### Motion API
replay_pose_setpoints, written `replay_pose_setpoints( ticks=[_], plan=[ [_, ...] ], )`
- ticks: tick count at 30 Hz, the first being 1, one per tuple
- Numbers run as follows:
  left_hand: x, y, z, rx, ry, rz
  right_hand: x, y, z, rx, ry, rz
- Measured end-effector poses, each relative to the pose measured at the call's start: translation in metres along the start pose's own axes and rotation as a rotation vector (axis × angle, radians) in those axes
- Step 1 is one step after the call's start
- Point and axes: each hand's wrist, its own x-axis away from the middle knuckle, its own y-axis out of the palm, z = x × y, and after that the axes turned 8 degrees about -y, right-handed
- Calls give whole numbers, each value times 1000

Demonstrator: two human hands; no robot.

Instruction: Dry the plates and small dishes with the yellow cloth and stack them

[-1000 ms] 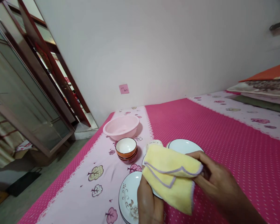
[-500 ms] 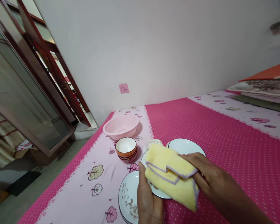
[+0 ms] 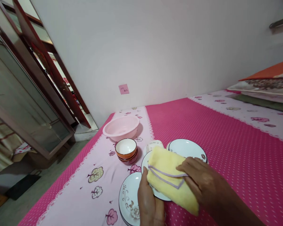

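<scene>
My left hand [image 3: 149,197] grips the near-left rim of a white plate [image 3: 145,161] with a dark edge, thumb on top. A folded yellow cloth [image 3: 165,166] with purple stitched edging covers most of that plate. My right hand [image 3: 198,175] is closed on the cloth's right side and presses it against the plate. Left of my left hand lies a stack of white plates [image 3: 129,199] with a brown flower pattern. Beyond my right hand sits another white plate [image 3: 187,147], partly hidden by the cloth and hand.
Brown-and-white bowls [image 3: 126,149] are stacked left of the cloth, with a pink basin [image 3: 121,128] behind them. A small white object [image 3: 155,144] lies beyond the held plate. Pillows [image 3: 266,84] rest at the far right of the pink bedspread [image 3: 169,119]. A pink note [image 3: 124,88] is on the wall.
My right hand has shifted slightly left and further over the cloth. The cloth's upper fold now lies flatter across the plate. My left hand keeps its hold; the view moved slightly.
</scene>
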Motion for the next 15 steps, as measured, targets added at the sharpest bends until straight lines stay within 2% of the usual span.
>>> replay_pose_setpoints(
  ticks=[2,4,8,12,15],
  plan=[
    [0,0,-1,13,1,-31,-5,-5,-4,-38,-57,17],
    [0,0,-2,18,-12,-75,-10,-9,-10,-72,-89,-18],
    [3,0,-2,16,-45,-108,-4,4,-17,-80,-41,-112],
    [3,-3,-1,17,31,-13,13,28,-13,17,11,-103],
    [0,-4,-3,11,62,31,14,36,-11,62,0,-77]
  ],
)
